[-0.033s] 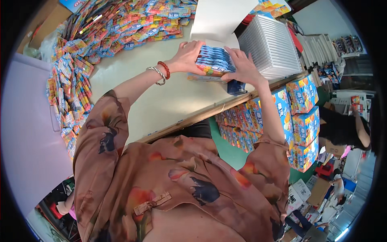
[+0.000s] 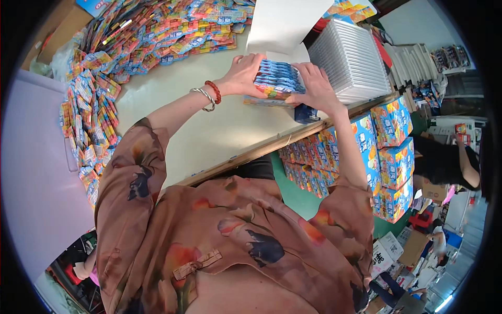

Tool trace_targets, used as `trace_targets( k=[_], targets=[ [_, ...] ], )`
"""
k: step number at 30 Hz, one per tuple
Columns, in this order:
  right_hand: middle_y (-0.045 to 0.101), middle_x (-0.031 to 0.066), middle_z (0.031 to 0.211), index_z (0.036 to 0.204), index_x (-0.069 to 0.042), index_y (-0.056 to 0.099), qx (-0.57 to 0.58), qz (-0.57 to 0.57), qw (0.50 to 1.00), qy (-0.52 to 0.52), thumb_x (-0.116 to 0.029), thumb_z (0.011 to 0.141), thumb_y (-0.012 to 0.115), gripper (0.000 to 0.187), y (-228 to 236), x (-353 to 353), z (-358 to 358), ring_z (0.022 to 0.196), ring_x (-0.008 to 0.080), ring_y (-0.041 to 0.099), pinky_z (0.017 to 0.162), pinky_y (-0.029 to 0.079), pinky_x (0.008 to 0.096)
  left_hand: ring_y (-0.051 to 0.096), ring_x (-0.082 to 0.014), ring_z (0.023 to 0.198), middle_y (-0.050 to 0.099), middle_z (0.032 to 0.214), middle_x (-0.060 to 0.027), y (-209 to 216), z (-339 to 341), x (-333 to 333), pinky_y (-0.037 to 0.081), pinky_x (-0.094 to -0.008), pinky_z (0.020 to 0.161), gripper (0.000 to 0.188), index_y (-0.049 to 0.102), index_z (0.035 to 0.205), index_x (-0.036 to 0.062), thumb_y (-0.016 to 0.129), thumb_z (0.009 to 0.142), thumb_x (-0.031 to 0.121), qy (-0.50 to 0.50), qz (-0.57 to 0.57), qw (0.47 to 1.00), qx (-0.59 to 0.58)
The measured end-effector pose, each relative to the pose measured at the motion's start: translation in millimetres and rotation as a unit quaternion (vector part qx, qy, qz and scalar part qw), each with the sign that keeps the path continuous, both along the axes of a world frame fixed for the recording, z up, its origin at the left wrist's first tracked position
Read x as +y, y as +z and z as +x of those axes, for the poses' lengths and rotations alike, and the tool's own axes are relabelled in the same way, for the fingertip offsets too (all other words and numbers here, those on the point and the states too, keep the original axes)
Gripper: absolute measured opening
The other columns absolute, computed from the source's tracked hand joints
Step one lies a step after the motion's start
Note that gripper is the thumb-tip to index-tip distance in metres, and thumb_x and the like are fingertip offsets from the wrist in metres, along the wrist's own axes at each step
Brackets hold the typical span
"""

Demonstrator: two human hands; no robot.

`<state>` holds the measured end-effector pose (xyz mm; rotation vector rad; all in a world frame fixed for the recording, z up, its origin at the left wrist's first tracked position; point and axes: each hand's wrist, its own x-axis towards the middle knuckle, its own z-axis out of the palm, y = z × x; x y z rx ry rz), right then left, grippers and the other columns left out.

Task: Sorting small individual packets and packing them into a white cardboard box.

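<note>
A tight row of colourful blue-topped packets (image 2: 278,73) stands in an open carton (image 2: 266,100) at the far side of the table. My left hand (image 2: 243,76) grips the row's left end, fingers over the far corner and thumb at the near side. At the other end my right hand (image 2: 318,91) presses in, its thumb along the near edge and its fingers over the far right side. Behind them rises a plain white flap (image 2: 277,26), seemingly the carton's lid. Close to my right wrist sits a small dark blue object (image 2: 306,113) at the table's edge.
Loose packets (image 2: 183,31) form a long heap along the table's far and left sides. A stack of clear plastic trays (image 2: 350,63) stands right of my hands. Filled boxes (image 2: 395,152) are piled beside the wooden table edge (image 2: 251,152). A person in black (image 2: 444,165) is further right.
Fingers of my right hand have shifted slightly and lie closer together against the packets. Otherwise the two frames look alike.
</note>
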<state>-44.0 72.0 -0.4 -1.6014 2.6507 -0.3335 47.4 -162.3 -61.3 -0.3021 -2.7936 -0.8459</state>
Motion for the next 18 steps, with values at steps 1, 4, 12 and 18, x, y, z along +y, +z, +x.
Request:
trace_targets(
  k=[1, 4, 12, 18],
  targets=[
    [0.054, 0.0111, 0.112, 0.116, -0.007, 0.053, 0.005, -0.068, 0.998, 0.006, -0.031, 0.071, 0.074, 0.055, 6, -5, 11, 0.108, 0.0305, 0.052, 0.092, 0.040, 0.0417, 0.049, -0.0300, 0.114, 0.050, 0.115, -0.0153, -1, 1, 0, 0.027, -0.0470, 0.100, 0.092, 0.035, 0.127, 0.0063, 0.081, 0.056, 0.045, 0.004, 0.002, 1.000, -0.009],
    [0.059, 0.0120, 0.096, 0.102, -0.004, 0.059, 0.004, -0.074, 0.997, 0.030, -0.019, 0.076, 0.070, 0.032, -15, 8, 14, 0.092, 0.0313, 0.057, 0.081, 0.043, 0.0389, 0.047, -0.0309, 0.116, 0.048, 0.120, -0.0167, 0, 1, 5, 0.029, -0.0465, 0.098, 0.097, 0.032, 0.129, 0.0063, 0.082, 0.055, 0.044, 0.000, -0.017, 1.000, -0.022],
    [0.061, 0.0139, 0.076, 0.081, -0.002, 0.060, -0.035, -0.037, 0.996, 0.076, -0.011, 0.077, 0.066, 0.012, -25, 5, -3, 0.078, 0.0347, 0.059, 0.072, 0.047, 0.0424, 0.039, -0.0343, 0.127, 0.049, 0.123, -0.0202, 16, -2, 5, 0.006, -0.0585, 0.110, 0.095, 0.035, 0.135, 0.0068, 0.057, 0.072, 0.074, -0.042, -0.112, 0.980, -0.159],
    [0.064, 0.0151, 0.079, 0.079, -0.003, 0.063, 0.035, 0.057, 0.993, 0.100, -0.009, 0.074, 0.065, 0.009, -14, -6, 4, 0.081, 0.0326, 0.063, 0.073, 0.049, 0.0423, 0.040, -0.0334, 0.127, 0.056, 0.121, -0.0172, 25, -15, -3, 0.005, -0.0602, 0.109, 0.093, 0.041, 0.133, 0.0073, 0.048, 0.074, 0.079, -0.025, -0.088, 0.965, -0.246]
  ],
)
